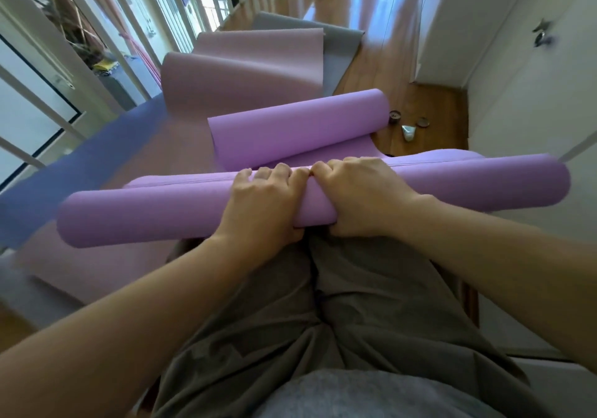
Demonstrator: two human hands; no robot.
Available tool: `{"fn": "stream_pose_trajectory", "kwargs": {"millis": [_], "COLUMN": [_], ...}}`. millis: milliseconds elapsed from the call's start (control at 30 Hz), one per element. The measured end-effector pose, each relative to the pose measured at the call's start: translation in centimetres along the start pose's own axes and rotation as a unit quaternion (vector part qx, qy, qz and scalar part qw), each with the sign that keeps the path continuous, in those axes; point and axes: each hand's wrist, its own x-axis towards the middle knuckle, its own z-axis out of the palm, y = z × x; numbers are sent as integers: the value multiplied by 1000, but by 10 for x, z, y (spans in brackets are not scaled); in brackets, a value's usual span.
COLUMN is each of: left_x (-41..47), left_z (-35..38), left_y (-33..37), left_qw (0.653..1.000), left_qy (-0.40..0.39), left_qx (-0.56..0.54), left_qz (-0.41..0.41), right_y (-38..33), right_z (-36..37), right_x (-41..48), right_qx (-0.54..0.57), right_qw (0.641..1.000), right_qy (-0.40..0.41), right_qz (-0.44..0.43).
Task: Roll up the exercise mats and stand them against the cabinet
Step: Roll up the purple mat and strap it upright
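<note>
Rolling step in hand: purple mat [145, 220] part-wound, gripped mid-length under curled fingers of left hand [261, 204] and right hand [365, 191], loose tail [290, 146] beyond fingertips; next, likely: winding forward, ends kept level.

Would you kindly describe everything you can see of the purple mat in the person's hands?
The purple mat looks like matte lilac foam. Its near end is rolled into a tube lying crosswise before the person's legs, blurred at both ends. The left hand and right hand grip its middle side by side, fingers curled over the top. The unrolled rest runs away from the person, its far end curling upward over a pink mat.
</note>
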Motion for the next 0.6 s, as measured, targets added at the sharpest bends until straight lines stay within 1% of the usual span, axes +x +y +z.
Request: {"fn": "stream_pose_trajectory", "kwargs": {"millis": [67, 167, 267, 433, 533, 600], "left_x": [4, 5, -11, -41, -31, -19], "left_z": [-18, -54, -73, -44, -34, -36], "left_y": [-1, -4, 1, 26, 22, 12], "left_qw": [1000, 1000, 1000, 989, 982, 970], "left_qy": [-4, 15, -8, -141, -180, -227], "left_qx": [-2, 0, 8, -13, -31, -78], "left_qz": [3, -1, 5, 38, 46, 46], "right_y": [2, 5, -4, -28, -23, -19], "right_z": [-16, -55, -69, -27, -16, -20], "right_x": [-1, -4, -16, -47, -42, -37], "right_qx": [11, -18, -17, 76, 105, 126], "right_qw": [1000, 999, 999, 991, 986, 982], "right_qy": [-1, 24, 5, -97, -124, -136], "right_qz": [-4, -20, -48, -44, -26, -27]}}
